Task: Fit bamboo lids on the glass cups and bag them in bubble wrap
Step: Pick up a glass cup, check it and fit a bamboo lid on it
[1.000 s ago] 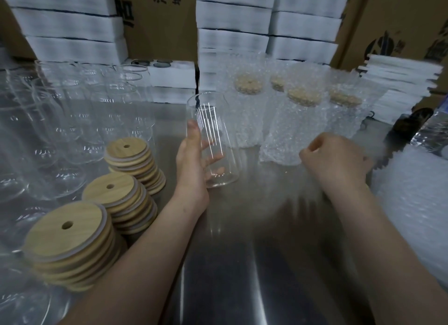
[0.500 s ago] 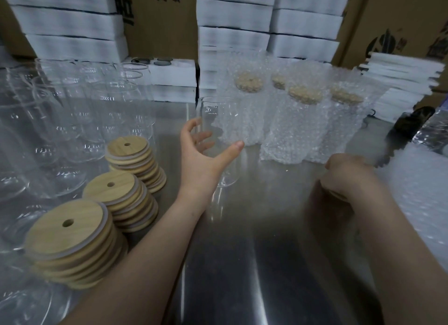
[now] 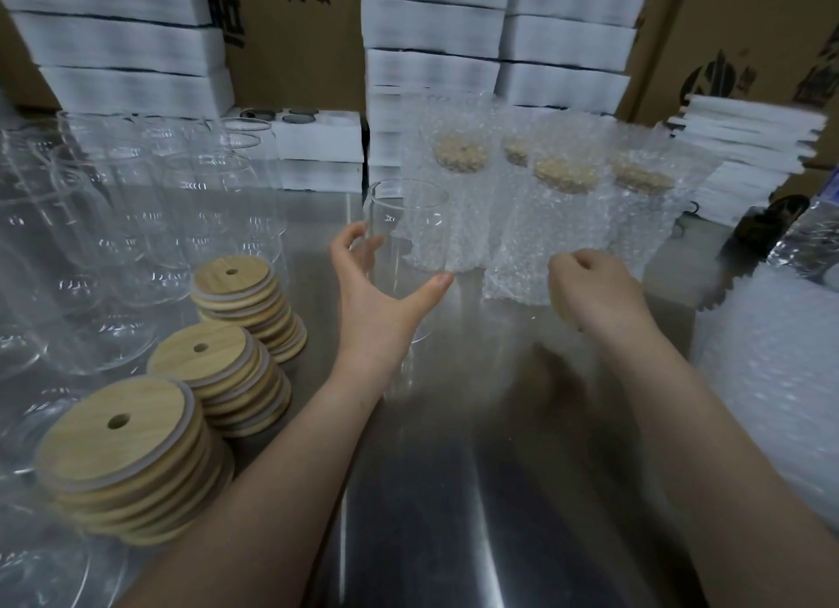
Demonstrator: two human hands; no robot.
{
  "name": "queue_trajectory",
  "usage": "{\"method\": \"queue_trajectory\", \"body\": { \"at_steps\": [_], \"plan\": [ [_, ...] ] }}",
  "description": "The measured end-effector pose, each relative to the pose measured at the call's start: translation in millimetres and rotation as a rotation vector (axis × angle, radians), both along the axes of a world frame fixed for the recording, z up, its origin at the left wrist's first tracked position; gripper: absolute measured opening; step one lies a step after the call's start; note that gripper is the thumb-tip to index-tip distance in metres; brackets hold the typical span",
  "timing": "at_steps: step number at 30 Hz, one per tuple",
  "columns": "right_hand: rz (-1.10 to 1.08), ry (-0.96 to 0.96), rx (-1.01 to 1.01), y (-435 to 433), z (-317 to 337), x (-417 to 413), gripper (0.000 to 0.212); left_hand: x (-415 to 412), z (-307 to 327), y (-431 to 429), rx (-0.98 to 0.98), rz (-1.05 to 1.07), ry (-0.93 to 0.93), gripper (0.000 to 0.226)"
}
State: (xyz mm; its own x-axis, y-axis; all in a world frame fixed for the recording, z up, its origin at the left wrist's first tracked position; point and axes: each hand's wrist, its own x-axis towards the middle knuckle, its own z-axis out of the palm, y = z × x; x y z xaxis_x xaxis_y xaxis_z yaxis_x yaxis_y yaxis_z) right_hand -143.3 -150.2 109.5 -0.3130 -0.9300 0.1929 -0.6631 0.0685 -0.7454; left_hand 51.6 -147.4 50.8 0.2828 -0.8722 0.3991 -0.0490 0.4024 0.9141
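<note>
The steel counter (image 3: 454, 494) runs out under both forearms. Well beyond the hands, white foam trays (image 3: 431, 31) are stacked against brown cartons (image 3: 295, 40). Out past the right hand (image 3: 594, 290), on its outer side, lies a heap of bubble wrap (image 3: 772, 380). Off to the far side of the left hand (image 3: 377, 303) there is a crowd of empty glass cups (image 3: 113, 226), standing upright and close together. Just beyond the right hand's knuckles stand four bagged cups (image 3: 545, 226), their lids showing tan through the wrap. Three stacks of bamboo lids (image 3: 122, 448) sit beside the left forearm, on its outer side, each top lid with a small hole.

One glass cup (image 3: 408, 217) stands upright and uncapped within the left hand. That hand is spread, fingers behind the cup and thumb across its front, and I cannot tell whether it touches the glass. The right hand is curled tight round what looks like a bamboo lid (image 3: 560, 310), with only a blurred pale edge showing under the palm.
</note>
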Motion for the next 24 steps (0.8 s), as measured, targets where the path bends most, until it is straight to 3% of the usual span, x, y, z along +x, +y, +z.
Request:
{"method": "queue_trajectory", "body": {
  "at_steps": [2, 6, 8, 12, 15, 21, 24],
  "plan": [
    [0.042, -0.253, 0.001, -3, 1, 4, 0.030, -1, 2, 2, -0.002, 0.021, -0.038, 0.087],
    [0.141, -0.633, 0.079, 1, -2, 15, 0.003, -3, 8, 10, -0.069, 0.142, -0.208, 0.101],
    [0.208, -0.741, 0.067, 4, -4, 20, 0.012, -6, 12, 15, -0.125, 0.253, -0.336, 0.101],
    [0.285, -0.788, 0.053, 8, -2, 26, 0.033, -12, 18, 24, -0.299, 0.423, -0.542, 0.087],
    [0.344, -0.803, 0.051, 9, -2, 28, 0.039, -17, 21, 28, -0.384, 0.433, -0.709, 0.083],
    [0.457, -0.984, 0.014, 5, -8, 35, 0.003, -34, 25, 39, -0.542, 0.178, -0.882, 0.072],
    [0.524, -0.971, 0.035, 6, -9, 37, 0.030, -41, 25, 42, -0.511, 0.081, -0.960, 0.068]
  ]
}}
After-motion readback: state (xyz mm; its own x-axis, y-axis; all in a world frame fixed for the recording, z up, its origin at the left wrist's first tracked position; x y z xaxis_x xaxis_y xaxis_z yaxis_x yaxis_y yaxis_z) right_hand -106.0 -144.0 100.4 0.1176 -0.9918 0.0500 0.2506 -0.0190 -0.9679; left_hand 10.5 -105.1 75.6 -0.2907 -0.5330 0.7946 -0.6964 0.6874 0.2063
